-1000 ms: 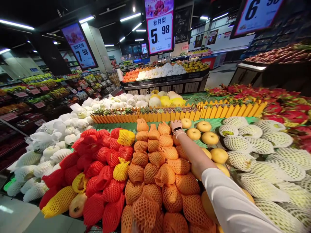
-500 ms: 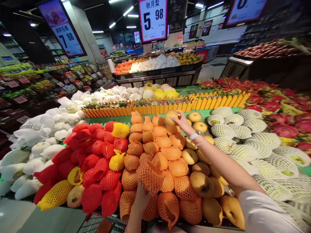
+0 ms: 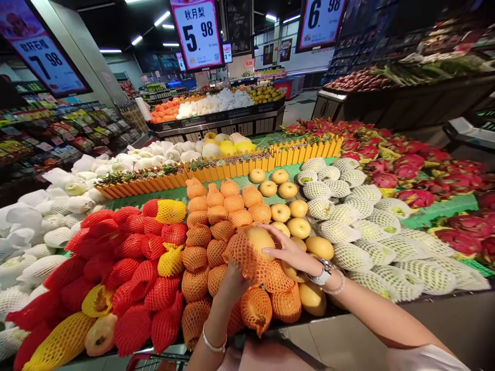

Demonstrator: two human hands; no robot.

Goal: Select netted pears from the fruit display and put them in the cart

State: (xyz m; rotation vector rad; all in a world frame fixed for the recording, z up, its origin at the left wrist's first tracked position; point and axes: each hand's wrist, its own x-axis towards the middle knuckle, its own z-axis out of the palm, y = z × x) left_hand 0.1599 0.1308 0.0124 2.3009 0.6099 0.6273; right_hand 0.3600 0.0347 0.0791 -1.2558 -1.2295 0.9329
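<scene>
My left hand (image 3: 231,282) grips the lower end of an orange foam net sleeve (image 3: 243,252), holding it up over the stacked orange-netted fruit (image 3: 216,226). My right hand (image 3: 290,250) is closed on a bare yellow pear (image 3: 260,241) whose lower half sits inside the mouth of that sleeve. Loose bare pears (image 3: 288,211) lie just behind and to the right of my hands on green matting. A watch and a bracelet show on my right wrist.
Red and yellow netted fruit (image 3: 131,257) lies to the left, white-netted fruit (image 3: 356,216) to the right, dragon fruit (image 3: 406,170) beyond. A yellow fence divider (image 3: 232,170) runs across the back. Price signs (image 3: 198,32) hang overhead. A cart handle (image 3: 147,358) shows below.
My right hand has brought the pear from the back of the display toward me and down into the orange sleeve, which my left hand has raised. The view swung right.
</scene>
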